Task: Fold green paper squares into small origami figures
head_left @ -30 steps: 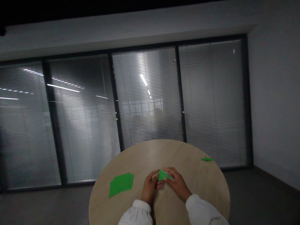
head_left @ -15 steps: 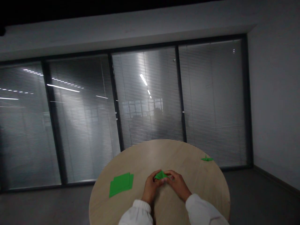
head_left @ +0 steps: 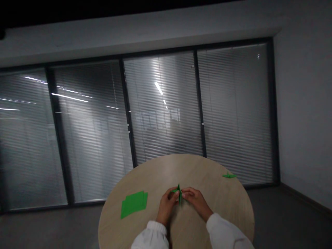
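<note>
A partly folded piece of green origami paper [head_left: 180,194] is held between my two hands above the round table, its pointed ends sticking up and down. My left hand [head_left: 167,205] pinches its left side with thumb and fingers. From the right, the fingertips of my right hand [head_left: 196,201] are closed on the other side of the fold. The inner layers of the paper are too small to make out. Left of my hands lie overlapping flat green paper sheets [head_left: 134,202]. A small folded green paper figure [head_left: 229,176] with thin points rests near the table's far right edge.
The round wooden table [head_left: 181,169] has a curved edge on all visible sides. Behind it stands a glass partition [head_left: 163,138] with blinds and dark frames. A plain wall [head_left: 303,114] rises at the right.
The green paper between my hands has gone from a wide, spread shape to a narrow upright one with points above and below. My hands have stayed in nearly the same place.
</note>
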Motion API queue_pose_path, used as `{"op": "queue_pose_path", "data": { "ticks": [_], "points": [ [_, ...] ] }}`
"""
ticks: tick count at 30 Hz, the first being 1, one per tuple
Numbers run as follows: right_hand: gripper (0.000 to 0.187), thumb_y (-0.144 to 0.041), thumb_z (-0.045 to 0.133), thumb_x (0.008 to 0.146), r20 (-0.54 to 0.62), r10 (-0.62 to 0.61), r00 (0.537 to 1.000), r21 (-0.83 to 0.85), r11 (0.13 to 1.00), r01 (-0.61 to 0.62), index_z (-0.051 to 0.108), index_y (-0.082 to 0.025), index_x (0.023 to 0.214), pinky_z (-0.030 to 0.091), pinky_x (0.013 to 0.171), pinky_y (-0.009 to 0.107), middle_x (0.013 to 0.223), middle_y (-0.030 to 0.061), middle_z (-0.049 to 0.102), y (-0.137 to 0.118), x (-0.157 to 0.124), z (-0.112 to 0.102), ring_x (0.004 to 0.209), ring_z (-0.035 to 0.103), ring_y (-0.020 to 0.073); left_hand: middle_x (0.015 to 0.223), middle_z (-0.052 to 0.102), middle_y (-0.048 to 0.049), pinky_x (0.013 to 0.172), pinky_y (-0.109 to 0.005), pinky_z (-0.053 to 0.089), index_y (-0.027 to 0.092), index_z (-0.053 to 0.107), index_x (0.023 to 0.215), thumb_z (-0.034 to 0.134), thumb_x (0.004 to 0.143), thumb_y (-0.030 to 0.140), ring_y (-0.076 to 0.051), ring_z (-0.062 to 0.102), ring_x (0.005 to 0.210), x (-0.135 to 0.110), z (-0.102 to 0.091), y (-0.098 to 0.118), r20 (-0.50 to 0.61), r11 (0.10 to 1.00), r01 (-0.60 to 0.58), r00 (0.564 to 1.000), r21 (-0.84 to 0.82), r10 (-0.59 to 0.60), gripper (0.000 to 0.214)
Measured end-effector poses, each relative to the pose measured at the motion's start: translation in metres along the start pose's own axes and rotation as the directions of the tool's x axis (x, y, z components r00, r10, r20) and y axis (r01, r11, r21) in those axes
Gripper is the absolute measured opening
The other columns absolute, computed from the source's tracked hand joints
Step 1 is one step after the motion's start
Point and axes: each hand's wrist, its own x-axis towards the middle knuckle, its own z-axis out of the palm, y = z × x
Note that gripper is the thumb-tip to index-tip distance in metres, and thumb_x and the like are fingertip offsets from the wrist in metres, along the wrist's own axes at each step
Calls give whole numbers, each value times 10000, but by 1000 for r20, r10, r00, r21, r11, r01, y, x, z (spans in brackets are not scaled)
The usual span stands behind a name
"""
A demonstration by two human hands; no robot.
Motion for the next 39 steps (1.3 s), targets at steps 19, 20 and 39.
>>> {"op": "queue_pose_path", "data": {
  "ticks": [19,20,39],
  "points": [
    [357,-424,692,672,-44,43,998,103,994,-39,684,-186,938,475,860,384,905,68,734,-11,-2,0,907,664,272,636,510,41,561,-274,526,185,614,1094,782,575,530,-171,580,661,-6,6,2,0,998,59,998,7,-59,646],
    [350,-420,685,676,-46,49,998,125,991,-43,685,-188,937,475,859,383,909,67,736,-13,-3,0,898,667,269,644,509,41,555,-268,519,191,602,1117,775,579,534,-172,580,665,-7,5,3,-3,998,61,998,6,-61,661],
    [359,-515,700,655,-125,146,981,132,983,-129,673,-178,777,474,742,306,784,29,717,-6,-5,-5,824,647,235,1013,681,-69,694,-332,533,262,529,1248,689,671,583,-250,665,904,-14,1,18,4,978,151,988,-142,-152,680]
  ]
}}
